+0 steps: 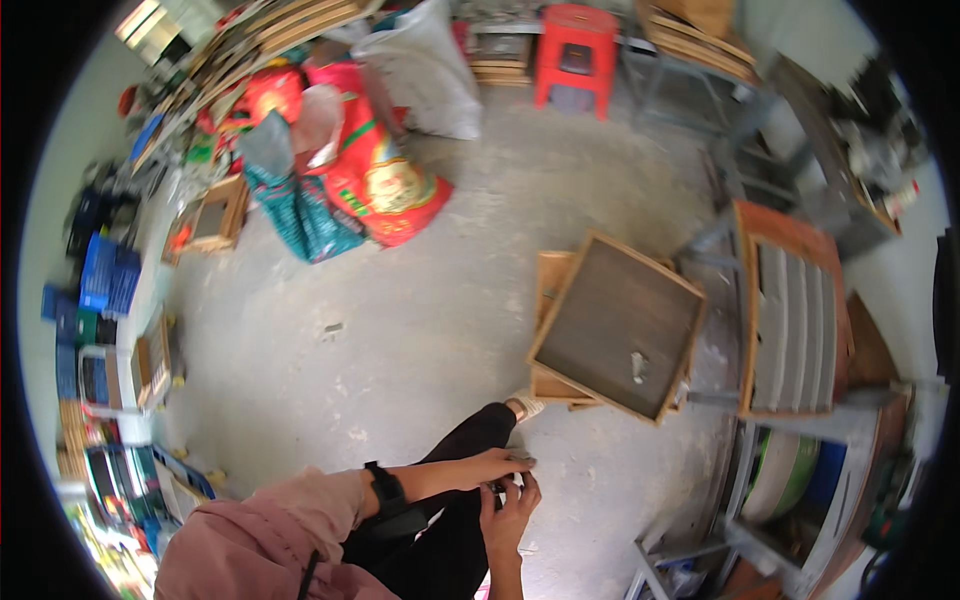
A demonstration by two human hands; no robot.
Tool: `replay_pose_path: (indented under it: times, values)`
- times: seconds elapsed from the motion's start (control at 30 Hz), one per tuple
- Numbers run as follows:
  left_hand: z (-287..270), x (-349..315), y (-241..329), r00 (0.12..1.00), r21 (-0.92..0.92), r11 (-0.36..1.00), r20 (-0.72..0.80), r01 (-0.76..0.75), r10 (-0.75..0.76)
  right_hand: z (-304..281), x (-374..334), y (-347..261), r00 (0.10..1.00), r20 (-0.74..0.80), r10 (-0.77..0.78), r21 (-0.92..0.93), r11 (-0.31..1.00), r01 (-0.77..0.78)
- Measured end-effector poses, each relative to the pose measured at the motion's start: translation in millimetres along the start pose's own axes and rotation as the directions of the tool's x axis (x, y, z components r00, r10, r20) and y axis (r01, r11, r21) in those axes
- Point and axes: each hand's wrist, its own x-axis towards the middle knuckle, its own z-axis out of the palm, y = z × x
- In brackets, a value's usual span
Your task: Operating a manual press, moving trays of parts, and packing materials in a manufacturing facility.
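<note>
My left hand (497, 466), with a black watch on its wrist, and my right hand (509, 512) meet above my legs. Both have bent fingers pinched around a small greyish-dark thing, too small and too covered to name. Beyond them to the right, apart from both hands, lies a wood-framed tray (610, 320) with a dark bottom. A small pale silvery piece (639, 367) rests inside it. The tray sits askew on another wooden frame (551, 275).
A slatted grey panel in a wooden frame (795, 330) stands at right, above a metal-framed stand (845, 480). Red and teal sacks (385, 195) slump at far left near a white sack (425, 75). A red stool (577, 50) stands at the back; blue bins (108, 275) line the left wall.
</note>
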Motion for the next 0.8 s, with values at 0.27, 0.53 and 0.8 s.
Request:
replay_pose_path:
  times: [0.27, 0.53, 0.8]
  values:
    - [-197, -162, -34, 0.735, -0.238, 0.946, -0.678, -0.222, 0.002, 74, -21, -48, 0.941, 0.336, -0.028, -0.039, 0.998, 0.044]
    - [-364, -275, -143, 0.442, 0.469, 0.734, -0.860, 0.491, 0.254, 235, 55, -115, 0.750, 0.660, 0.043, -0.297, 0.932, 0.208]
    - [-490, -359, -208, 0.402, 0.342, 0.849, -0.899, 0.402, 0.172, 564, 107, -196, 0.629, 0.773, 0.086, -0.205, 0.972, 0.119]
